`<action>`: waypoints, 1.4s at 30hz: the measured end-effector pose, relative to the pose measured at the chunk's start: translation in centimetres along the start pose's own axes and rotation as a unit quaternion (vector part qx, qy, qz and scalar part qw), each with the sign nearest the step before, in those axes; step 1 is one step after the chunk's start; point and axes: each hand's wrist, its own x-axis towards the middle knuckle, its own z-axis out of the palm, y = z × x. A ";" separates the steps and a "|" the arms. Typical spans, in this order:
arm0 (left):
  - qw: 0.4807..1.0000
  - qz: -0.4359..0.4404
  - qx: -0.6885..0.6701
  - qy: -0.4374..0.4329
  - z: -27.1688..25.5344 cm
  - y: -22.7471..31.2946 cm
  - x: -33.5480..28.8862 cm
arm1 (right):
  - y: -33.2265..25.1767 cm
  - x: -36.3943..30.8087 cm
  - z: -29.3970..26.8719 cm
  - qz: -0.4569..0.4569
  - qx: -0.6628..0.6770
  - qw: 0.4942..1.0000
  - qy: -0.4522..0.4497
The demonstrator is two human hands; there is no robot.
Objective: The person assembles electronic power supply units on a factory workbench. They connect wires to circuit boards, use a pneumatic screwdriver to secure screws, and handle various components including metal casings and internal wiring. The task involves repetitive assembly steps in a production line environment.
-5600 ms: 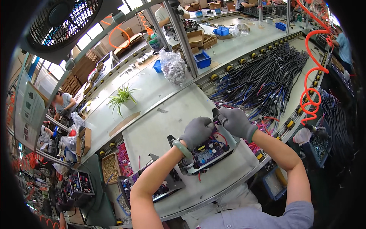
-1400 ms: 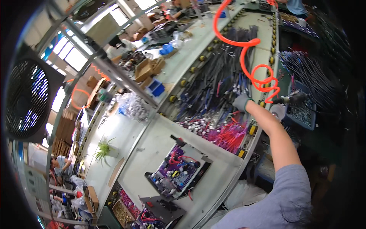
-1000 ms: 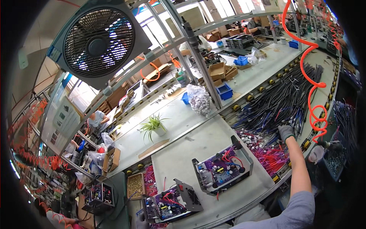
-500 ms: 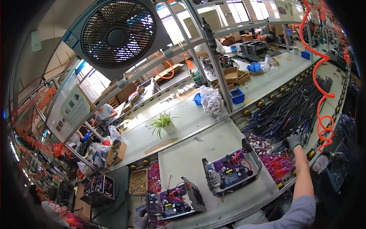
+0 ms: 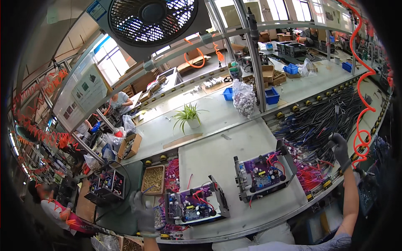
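My left hand [image 5: 145, 215], in a grey glove, is raised with its fingers apart and nothing visible in it. It is beside the left chassis [image 5: 197, 205], a dark metal frame with a purple circuit board and red wires. My right hand [image 5: 341, 152], also gloved in grey, has its fingers curled in over the right edge of a pile of black cables [image 5: 322, 115]. What it holds, if anything, cannot be made out. A second open chassis [image 5: 264, 173] with a similar board sits on the pale board between my hands.
Red and pink wires [image 5: 312, 178] with white connectors lie beside the right chassis. A coiled orange air hose [image 5: 362, 138] hangs near my right arm. At left are a bin of small brass-coloured parts [image 5: 153, 180] and another chassis [image 5: 106, 186]. A fan [image 5: 153, 16] hangs overhead.
My left hand has come up from the left chassis's lower corner, fingers now spread. My right hand has lifted off the cable pile toward its right edge. The whole view has shifted slightly.
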 end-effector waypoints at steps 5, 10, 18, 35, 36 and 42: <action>0.911 0.017 -0.404 -0.078 2.1 12.1 0.1 | -20.0 -5.3 8.8 -0.166 0.009 0.970 -0.174; 0.678 0.107 -0.627 -0.368 1.8 21.5 -4.9 | -25.0 -12.8 20.3 -0.164 0.100 0.895 -0.403; 0.658 -0.211 -0.618 -0.374 0.1 14.8 -9.4 | -23.2 -17.0 25.5 -0.084 0.114 0.831 -0.538; 0.924 0.275 -0.115 -0.240 3.3 15.0 -2.3 | -25.2 -10.1 29.5 -0.409 -0.187 0.830 -0.331; 0.918 0.288 -0.112 -0.250 3.4 15.0 -2.0 | -25.3 -9.5 29.6 -0.391 -0.208 0.812 -0.380; 0.892 0.355 -0.091 -0.267 3.8 14.9 -0.1 | -26.1 -9.0 29.8 -0.495 -0.282 0.742 -0.353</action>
